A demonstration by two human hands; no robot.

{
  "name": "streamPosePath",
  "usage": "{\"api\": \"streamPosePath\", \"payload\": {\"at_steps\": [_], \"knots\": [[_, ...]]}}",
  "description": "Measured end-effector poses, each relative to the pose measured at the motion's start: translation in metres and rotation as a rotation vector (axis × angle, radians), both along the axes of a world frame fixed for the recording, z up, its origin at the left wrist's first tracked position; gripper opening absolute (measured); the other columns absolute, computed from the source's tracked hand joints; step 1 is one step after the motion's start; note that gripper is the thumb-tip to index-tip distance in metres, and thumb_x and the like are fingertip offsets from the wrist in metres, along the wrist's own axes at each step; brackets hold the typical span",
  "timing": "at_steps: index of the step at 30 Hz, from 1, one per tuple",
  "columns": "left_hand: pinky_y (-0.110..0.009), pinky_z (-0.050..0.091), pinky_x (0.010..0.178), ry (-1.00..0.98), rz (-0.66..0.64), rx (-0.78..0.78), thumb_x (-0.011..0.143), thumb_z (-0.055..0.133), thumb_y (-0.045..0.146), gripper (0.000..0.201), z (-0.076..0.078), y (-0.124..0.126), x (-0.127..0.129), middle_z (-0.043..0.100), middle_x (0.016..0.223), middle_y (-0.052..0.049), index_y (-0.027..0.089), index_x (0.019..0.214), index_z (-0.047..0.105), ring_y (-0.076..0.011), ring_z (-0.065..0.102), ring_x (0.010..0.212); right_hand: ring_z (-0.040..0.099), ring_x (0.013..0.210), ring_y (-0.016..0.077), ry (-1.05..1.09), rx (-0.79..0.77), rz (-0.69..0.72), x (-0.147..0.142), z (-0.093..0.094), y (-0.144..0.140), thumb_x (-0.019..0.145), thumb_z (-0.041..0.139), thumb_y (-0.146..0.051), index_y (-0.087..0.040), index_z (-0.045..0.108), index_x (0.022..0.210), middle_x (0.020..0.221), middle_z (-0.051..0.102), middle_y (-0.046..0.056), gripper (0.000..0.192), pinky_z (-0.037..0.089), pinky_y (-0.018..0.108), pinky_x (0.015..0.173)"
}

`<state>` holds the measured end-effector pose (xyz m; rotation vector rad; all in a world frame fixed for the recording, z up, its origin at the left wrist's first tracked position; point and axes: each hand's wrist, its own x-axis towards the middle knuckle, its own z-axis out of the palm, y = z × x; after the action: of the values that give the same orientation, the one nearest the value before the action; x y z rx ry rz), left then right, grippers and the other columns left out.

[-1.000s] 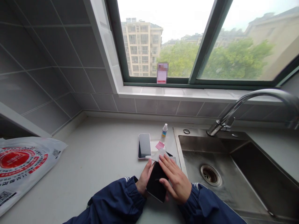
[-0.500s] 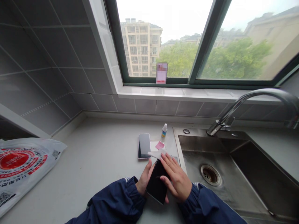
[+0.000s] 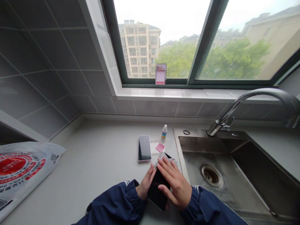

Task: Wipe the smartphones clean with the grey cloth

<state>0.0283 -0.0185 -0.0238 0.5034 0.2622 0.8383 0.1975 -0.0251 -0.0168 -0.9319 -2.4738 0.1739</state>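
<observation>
Head view, kitchen counter by a window. Left hand (image 3: 145, 185) grips the dark phone (image 3: 157, 190) from its left edge, fingers curled around the side and underneath, thumb up along the edge; clamped on the phone. The phone is tilted, near end toward the person, far end pointing toward the sink corner, screen up and black.

Right hand (image 3: 174, 184) lies flat over the right half of the phone, fingers (image 3: 164, 165) stretched out and slightly spread, tips at the phone's far end. Under those fingertips sits a white wipe (image 3: 161, 157), pressed onto the screen's top edge; a bit of it sticks out past the fingertips. Not a pinch, more a flat press, so the hand is closed on nothing; the phone runs under the palm and fingers. Whether the thumb touches the phone cannot be told.

Both sleeves are dark blue.

Just beyond the hands: a second phone (image 3: 144, 147) in a pale case lies flat, screen up, apart from the held one. Right of it a pink slip (image 3: 160, 147) on a clear sheet, and a small dropper bottle (image 3: 164, 132) standing upright near the sink (image 3: 187, 145) rim. Faucet (image 3: 246, 101) arcs over the basin. Printed plastic bag (image 3: 21, 165) lies far left on the counter (image 3: 98, 156), well apart.
</observation>
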Motion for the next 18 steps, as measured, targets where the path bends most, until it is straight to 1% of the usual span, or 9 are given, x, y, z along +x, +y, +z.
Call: {"api": "streamPosePath", "payload": {"at_steps": [2, 4, 6, 8, 10, 12, 15, 18], "knots": [[-0.039, 0.020, 0.117, -0.034, -0.017, -0.053, 0.088, 0.044, 0.064, 0.071, 0.002, 0.001, -0.001, 0.057, 0.136, -0.017, 0.010, 0.133, 0.055, -0.0300, 0.041, 0.136, 0.019, 0.146, 0.0333, -0.020, -0.019, 0.038, -0.002, 0.002, -0.003, 0.096, 0.049, -0.035, -0.009, 0.029, 0.151, 0.156, 0.027, 0.015, 0.063, 0.025, 0.055, 0.116], [-0.040, 0.019, 0.117, -0.074, -0.063, -0.148, 0.087, 0.040, 0.069, 0.077, -0.001, 0.003, -0.002, 0.062, 0.128, -0.019, 0.006, 0.128, 0.059, -0.0304, 0.043, 0.135, 0.020, 0.146, 0.0314, -0.024, -0.041, 0.072, -0.005, 0.004, -0.005, 0.097, 0.048, -0.034, -0.011, 0.033, 0.149, 0.155, 0.030, 0.014, 0.059, 0.024, 0.053, 0.117], [-0.040, 0.021, 0.116, -0.102, -0.063, -0.261, 0.084, 0.038, 0.073, 0.082, -0.005, 0.003, -0.004, 0.066, 0.118, -0.020, 0.004, 0.120, 0.063, -0.0306, 0.050, 0.129, 0.023, 0.146, 0.0293, -0.009, -0.064, 0.103, -0.007, 0.005, -0.007, 0.097, 0.047, -0.033, -0.013, 0.036, 0.148, 0.154, 0.034, 0.013, 0.056, 0.023, 0.050, 0.118], [-0.038, 0.026, 0.115, -0.111, -0.016, -0.362, 0.082, 0.037, 0.076, 0.085, -0.008, 0.003, -0.006, 0.070, 0.108, -0.020, 0.002, 0.112, 0.066, -0.0296, 0.058, 0.119, 0.025, 0.145, 0.0282, 0.010, -0.078, 0.139, -0.009, 0.006, -0.010, 0.097, 0.047, -0.034, -0.014, 0.039, 0.146, 0.152, 0.038, 0.012, 0.054, 0.021, 0.050, 0.119], [-0.037, 0.030, 0.112, -0.096, 0.026, -0.418, 0.081, 0.038, 0.078, 0.088, -0.007, 0.003, -0.006, 0.072, 0.100, -0.021, -0.001, 0.108, 0.066, -0.0284, 0.065, 0.108, 0.027, 0.145, 0.0274, 0.020, -0.087, 0.183, -0.010, 0.007, -0.013, 0.096, 0.048, -0.033, -0.014, 0.040, 0.145, 0.150, 0.041, 0.012, 0.053, 0.019, 0.050, 0.119], [-0.040, 0.035, 0.109, -0.062, 0.036, -0.425, 0.078, 0.037, 0.081, 0.094, -0.003, 0.002, -0.006, 0.072, 0.096, -0.022, -0.003, 0.111, 0.063, -0.0301, 0.067, 0.103, 0.029, 0.144, 0.0258, 0.028, -0.087, 0.223, -0.011, 0.010, -0.016, 0.094, 0.049, -0.029, -0.015, 0.043, 0.143, 0.148, 0.045, 0.010, 0.051, 0.016, 0.050, 0.120], [-0.049, 0.040, 0.102, 0.018, 0.061, -0.363, 0.076, 0.032, 0.085, 0.101, 0.004, 0.000, -0.006, 0.071, 0.095, -0.024, -0.003, 0.119, 0.058, -0.0354, 0.068, 0.098, 0.034, 0.142, 0.0229, 0.056, -0.079, 0.271, -0.013, 0.014, -0.020, 0.092, 0.051, -0.022, -0.017, 0.050, 0.136, 0.143, 0.052, 0.007, 0.045, 0.011, 0.048, 0.122], [-0.048, 0.044, 0.095, 0.069, 0.107, -0.269, 0.079, 0.026, 0.083, 0.101, 0.005, 0.000, -0.007, 0.071, 0.098, -0.025, -0.001, 0.130, 0.050, -0.0349, 0.069, 0.092, 0.039, 0.140, 0.0215, 0.101, -0.077, 0.315, -0.014, 0.016, -0.022, 0.091, 0.051, -0.018, -0.019, 0.050, 0.134, 0.139, 0.056, 0.005, 0.043, 0.008, 0.045, 0.123]]}}
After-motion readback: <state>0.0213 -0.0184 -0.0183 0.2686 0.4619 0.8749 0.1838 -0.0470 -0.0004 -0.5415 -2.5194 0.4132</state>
